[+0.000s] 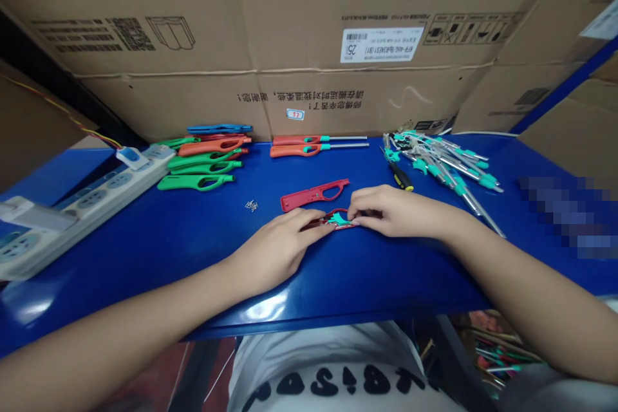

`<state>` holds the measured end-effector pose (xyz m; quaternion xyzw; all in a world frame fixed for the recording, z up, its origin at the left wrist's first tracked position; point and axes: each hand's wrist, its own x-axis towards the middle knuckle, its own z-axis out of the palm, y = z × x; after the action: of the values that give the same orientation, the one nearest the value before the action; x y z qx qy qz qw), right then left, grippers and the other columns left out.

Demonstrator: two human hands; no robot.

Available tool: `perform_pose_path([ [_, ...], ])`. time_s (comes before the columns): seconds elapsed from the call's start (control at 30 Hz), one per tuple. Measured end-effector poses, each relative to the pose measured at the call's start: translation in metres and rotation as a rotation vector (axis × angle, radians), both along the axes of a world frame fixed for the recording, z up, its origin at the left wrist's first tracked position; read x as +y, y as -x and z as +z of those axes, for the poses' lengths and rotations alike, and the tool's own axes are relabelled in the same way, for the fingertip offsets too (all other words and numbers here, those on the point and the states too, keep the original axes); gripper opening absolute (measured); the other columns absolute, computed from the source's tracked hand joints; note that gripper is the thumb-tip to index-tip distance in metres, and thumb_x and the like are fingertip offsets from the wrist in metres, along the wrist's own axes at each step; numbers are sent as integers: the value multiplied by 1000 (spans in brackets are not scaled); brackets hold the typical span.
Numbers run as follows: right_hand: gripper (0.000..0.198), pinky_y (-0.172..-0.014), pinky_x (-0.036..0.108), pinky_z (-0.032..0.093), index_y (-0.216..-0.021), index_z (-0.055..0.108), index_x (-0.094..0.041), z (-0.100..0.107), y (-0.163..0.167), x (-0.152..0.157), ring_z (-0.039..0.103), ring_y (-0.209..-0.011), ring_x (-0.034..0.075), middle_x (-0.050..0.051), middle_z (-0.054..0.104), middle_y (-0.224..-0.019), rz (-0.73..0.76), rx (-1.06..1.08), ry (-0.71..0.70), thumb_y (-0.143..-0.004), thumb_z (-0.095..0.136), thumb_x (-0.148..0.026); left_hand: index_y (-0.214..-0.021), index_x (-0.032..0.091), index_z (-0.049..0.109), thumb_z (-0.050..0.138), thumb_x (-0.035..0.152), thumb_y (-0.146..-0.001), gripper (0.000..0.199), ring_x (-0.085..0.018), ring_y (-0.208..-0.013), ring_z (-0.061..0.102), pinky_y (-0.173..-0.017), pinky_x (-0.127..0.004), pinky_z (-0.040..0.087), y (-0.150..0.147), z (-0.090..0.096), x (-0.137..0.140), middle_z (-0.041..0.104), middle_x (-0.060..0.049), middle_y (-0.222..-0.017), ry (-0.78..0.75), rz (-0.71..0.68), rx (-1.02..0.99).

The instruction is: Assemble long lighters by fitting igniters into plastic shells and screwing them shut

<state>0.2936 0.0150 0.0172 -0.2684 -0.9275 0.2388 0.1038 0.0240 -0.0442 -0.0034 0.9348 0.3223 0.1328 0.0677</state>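
Observation:
Between my two hands a red lighter shell half point(345, 226) lies low over the blue table, with a teal trigger piece point(337, 218) inside it. My left hand point(292, 241) grips its left end, thumb and fingers closed on it. The fingertips of my right hand point(381, 211) pinch at the right end, by the teal piece. Part of the shell is hidden under my fingers. Just beyond lies the other red shell half point(313, 195), its hollow side up. A small pile of screws point(251, 206) is to the left of it.
Green lighter shells point(197, 182) and orange ones point(212, 145) are stacked at left, near a power strip point(96, 203). Two long-nosed lighters point(295, 150) lie at the back. A screwdriver point(400, 174) rests beside a heap of metal-tube lighter parts point(449, 170). A cardboard wall point(290, 26) stands behind.

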Motion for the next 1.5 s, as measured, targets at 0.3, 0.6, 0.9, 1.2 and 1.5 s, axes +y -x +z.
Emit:
perform_pose_path([
  [0.3, 29, -96, 42, 50, -122, 65, -22, -11, 0, 8, 61, -110, 24, 11, 64, -118, -141, 141, -220, -99, 48, -21, -138, 23, 58, 45, 5, -96, 48, -24, -129, 57, -107, -44, 52, 3, -4, 6, 59, -11, -140, 20, -9, -96],
  [0.6, 22, -106, 59, 42, -110, 67, -23, -29, 0, 22, 50, -127, 32, 13, 51, -136, -334, 49, -217, -92, 55, -19, -135, 23, 62, 46, 4, -95, 47, -23, -126, 59, -106, -44, 52, 5, -6, 8, 62, -12, -136, 19, -19, -152],
  [0.9, 7, -101, 46, 46, -93, 66, -20, -22, -2, 21, 59, -113, 26, 11, 61, -120, -231, 98, -195, -92, 63, -27, -129, 19, 65, 49, 15, -100, 33, -22, -123, 59, -105, -40, 53, 6, 4, 12, 64, -12, -130, -16, 24, -245],
  [1.2, 22, -52, 26, 46, -91, 59, -19, -12, 7, 9, 59, -53, 13, -1, 61, -67, -501, 373, 114, -92, 60, -41, -142, 21, 56, 48, 16, -101, 42, -27, -137, 48, -114, -52, 44, 13, 8, 24, 56, -13, -145, -156, 135, -261],
  [1.5, 34, -46, 23, 43, -107, 65, -15, -10, 12, 6, 53, -47, 9, -2, 60, -66, -469, 469, 494, -89, 63, -44, -133, 15, 62, 51, 23, -102, 34, -23, -115, 63, -97, -39, 56, 15, 9, 23, 65, -13, -125, -132, 105, -255],
])
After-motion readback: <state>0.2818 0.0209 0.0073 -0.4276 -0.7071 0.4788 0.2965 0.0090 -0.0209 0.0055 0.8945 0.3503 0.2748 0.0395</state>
